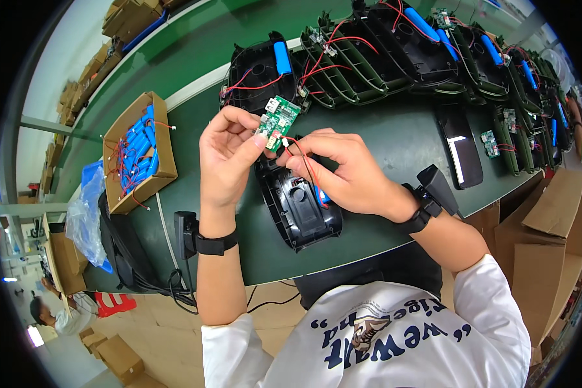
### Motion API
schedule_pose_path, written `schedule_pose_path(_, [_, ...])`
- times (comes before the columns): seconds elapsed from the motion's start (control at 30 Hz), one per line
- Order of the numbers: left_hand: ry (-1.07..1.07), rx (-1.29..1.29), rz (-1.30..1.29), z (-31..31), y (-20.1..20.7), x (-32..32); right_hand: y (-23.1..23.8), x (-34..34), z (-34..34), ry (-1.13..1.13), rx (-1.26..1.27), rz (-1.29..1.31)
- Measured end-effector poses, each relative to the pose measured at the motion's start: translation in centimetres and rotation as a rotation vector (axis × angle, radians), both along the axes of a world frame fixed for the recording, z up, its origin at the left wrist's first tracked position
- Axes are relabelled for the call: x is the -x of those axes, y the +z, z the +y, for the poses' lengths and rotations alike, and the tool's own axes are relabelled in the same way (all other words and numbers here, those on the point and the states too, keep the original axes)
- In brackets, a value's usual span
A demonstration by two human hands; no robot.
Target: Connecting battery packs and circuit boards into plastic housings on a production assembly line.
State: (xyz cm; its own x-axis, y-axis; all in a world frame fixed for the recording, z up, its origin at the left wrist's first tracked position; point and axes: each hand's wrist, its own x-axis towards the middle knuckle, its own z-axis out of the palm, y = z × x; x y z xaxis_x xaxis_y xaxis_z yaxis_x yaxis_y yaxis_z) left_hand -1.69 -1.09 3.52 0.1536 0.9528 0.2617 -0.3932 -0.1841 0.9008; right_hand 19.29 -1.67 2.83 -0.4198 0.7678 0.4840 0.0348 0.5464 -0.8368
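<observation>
My left hand (229, 152) pinches a small green circuit board (280, 120) by its edge, raised over the table. Close against the board's lower corner, my right hand (343, 169) grips thin red and black wires (309, 164) with a small white plug (286, 142) at their end. Whether the plug sits in a socket on the board, I cannot tell. Beneath both hands lies an open black plastic housing (297, 210). A blue cylindrical battery (321, 195) shows in it, partly hidden by my right hand.
A cardboard box (163, 180) of blue wired batteries stands at the left. Several black and green housings (362, 61) with batteries and wires line the table's far side. A phone (460, 147) and another circuit board (490, 144) lie at the right. Cardboard boxes (537, 258) stand beyond the right edge.
</observation>
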Motion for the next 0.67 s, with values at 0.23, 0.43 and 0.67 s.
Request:
schedule_pose_path(0.23, [-0.025, 0.010, 0.002, -0.3, -0.6, -0.5, 0.2, -0.4, 0.3, 0.059, -0.001, -0.046])
schedule_pose_path(0.43, [0.016, -0.023, 0.056, -0.5, -0.4, -0.9, 0.1, -0.8, 0.4, 0.092, 0.011, -0.086])
schedule_pose_path(0.67, [-0.039, -0.053, 0.090, -0.3, -0.7, -0.6, 0.1, -1.0, 0.4, 0.068, -0.004, -0.098])
